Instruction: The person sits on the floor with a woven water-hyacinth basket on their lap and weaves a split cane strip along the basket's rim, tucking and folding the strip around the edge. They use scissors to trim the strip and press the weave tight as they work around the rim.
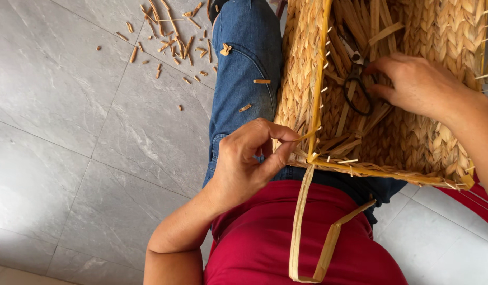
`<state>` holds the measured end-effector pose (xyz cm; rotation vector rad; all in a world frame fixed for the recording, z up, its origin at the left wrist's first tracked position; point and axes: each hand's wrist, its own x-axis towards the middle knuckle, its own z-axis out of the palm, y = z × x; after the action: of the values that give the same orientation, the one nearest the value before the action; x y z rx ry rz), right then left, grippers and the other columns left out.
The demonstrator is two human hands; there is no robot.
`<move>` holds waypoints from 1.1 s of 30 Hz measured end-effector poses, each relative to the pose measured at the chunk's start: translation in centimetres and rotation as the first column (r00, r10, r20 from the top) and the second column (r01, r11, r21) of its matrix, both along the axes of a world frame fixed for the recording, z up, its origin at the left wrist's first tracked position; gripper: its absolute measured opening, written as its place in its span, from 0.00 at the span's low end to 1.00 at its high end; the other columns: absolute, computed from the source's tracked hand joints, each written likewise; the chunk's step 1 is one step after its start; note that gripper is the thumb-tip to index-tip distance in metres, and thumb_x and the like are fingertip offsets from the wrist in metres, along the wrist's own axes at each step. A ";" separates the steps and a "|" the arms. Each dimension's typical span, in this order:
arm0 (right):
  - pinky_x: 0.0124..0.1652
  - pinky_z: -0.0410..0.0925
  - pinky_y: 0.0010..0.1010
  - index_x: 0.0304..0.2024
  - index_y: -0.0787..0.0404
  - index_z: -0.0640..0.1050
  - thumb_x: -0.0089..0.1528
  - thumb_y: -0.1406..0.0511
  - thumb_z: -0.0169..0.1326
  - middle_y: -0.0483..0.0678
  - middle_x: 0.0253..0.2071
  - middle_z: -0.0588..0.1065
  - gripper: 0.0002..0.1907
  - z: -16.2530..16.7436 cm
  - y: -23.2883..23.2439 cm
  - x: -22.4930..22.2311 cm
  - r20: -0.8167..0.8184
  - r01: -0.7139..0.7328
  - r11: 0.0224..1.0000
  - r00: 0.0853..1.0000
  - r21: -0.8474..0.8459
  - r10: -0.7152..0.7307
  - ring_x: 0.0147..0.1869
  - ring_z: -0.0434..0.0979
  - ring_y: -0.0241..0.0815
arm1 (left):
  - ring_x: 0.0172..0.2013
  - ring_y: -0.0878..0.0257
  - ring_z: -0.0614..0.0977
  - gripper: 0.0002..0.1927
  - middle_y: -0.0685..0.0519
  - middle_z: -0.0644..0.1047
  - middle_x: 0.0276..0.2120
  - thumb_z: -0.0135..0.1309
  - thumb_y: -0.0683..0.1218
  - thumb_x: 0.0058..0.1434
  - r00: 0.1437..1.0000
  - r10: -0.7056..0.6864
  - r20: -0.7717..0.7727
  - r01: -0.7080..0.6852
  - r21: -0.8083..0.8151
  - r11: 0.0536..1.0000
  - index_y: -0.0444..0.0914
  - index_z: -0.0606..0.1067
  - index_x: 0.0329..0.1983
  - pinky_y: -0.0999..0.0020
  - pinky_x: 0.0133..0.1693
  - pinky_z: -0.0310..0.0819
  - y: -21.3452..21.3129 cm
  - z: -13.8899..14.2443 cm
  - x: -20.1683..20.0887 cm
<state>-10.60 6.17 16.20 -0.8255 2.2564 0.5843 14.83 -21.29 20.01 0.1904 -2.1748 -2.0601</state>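
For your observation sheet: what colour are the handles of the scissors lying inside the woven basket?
Black; the scissors show best in the head view, beside the right hand.

We see a woven basket (413,105) in straw yellow, its walls plaited in a braided pattern, its rim (320,79) a brighter golden yellow. A flat weaving strip (302,221) hangs from its corner in pale tan. Inside lie scissors (357,89) with black handles. Our jeans (241,63) are mid blue, flecked with tan cuttings; our shirt (286,237) is deep red. The floor tiles (59,105) are pale grey with faint marbled veins, and the scraps (170,37) strewn over them are light brown.
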 end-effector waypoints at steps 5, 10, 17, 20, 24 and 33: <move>0.49 0.77 0.47 0.67 0.54 0.71 0.71 0.51 0.49 0.59 0.52 0.77 0.26 -3.2 0.3 1.6 0.063 0.161 0.986 0.985 0.036 -0.163 0.48 0.83 0.53 | 0.29 0.70 0.76 0.04 0.55 0.81 0.38 0.61 0.38 0.67 0.994 -0.001 -0.112 -0.008 -0.086 0.996 0.37 0.78 0.43 0.75 0.32 0.73 1.1 -2.0 0.5; 0.51 0.75 0.49 0.66 0.54 0.68 0.66 0.56 0.54 0.57 0.60 0.72 0.27 -3.0 -0.6 1.3 0.042 0.191 0.975 0.980 0.112 -0.197 0.55 0.78 0.56 | 0.25 0.73 0.73 0.03 0.56 0.79 0.30 0.61 0.38 0.66 0.996 0.024 0.082 -0.028 0.046 0.999 0.35 0.79 0.42 0.77 0.27 0.69 0.9 -1.1 0.2; 0.58 0.70 0.49 0.69 0.55 0.65 0.65 0.56 0.56 0.57 0.62 0.72 0.31 -2.3 -1.3 1.3 0.140 0.320 0.946 0.936 0.046 -0.324 0.58 0.78 0.58 | 0.26 0.74 0.74 0.02 0.55 0.80 0.33 0.60 0.38 0.67 0.996 0.086 -0.033 -0.087 -0.037 0.996 0.35 0.78 0.40 0.78 0.28 0.71 1.3 -1.4 -0.3; 0.59 0.69 0.49 0.65 0.58 0.67 0.64 0.54 0.59 0.57 0.62 0.72 0.31 -3.1 -1.5 1.1 0.126 0.239 0.971 0.962 0.031 -0.241 0.63 0.74 0.57 | 0.26 0.72 0.75 0.02 0.55 0.80 0.34 0.60 0.37 0.67 0.989 0.110 -0.101 -0.122 -0.118 0.985 0.36 0.78 0.40 0.77 0.29 0.71 1.7 -1.4 -1.1; 0.57 0.70 0.48 0.66 0.60 0.66 0.61 0.60 0.62 0.61 0.61 0.71 0.33 -1.9 -1.8 -0.8 0.101 0.276 0.961 0.956 0.015 -0.276 0.60 0.74 0.58 | 0.28 0.68 0.76 0.04 0.54 0.81 0.37 0.60 0.36 0.67 0.975 0.134 -0.177 -0.167 -0.186 0.968 0.36 0.76 0.40 0.74 0.32 0.73 0.2 -0.4 -1.5; 0.53 0.76 0.48 0.73 0.56 0.62 0.66 0.66 0.56 0.61 0.55 0.77 0.33 3.8 -2.2 0.0 0.055 0.492 0.870 0.870 -0.044 -0.489 0.49 0.84 0.59 | 0.29 0.66 0.78 0.05 0.52 0.82 0.41 0.60 0.35 0.67 0.956 0.196 -0.217 -0.254 -0.282 0.925 0.34 0.75 0.41 0.71 0.33 0.74 -0.9 0.4 -3.9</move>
<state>-10.57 4.00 19.98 -0.2552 2.3273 0.2585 10.89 -22.18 20.42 0.1948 -2.2034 -1.5300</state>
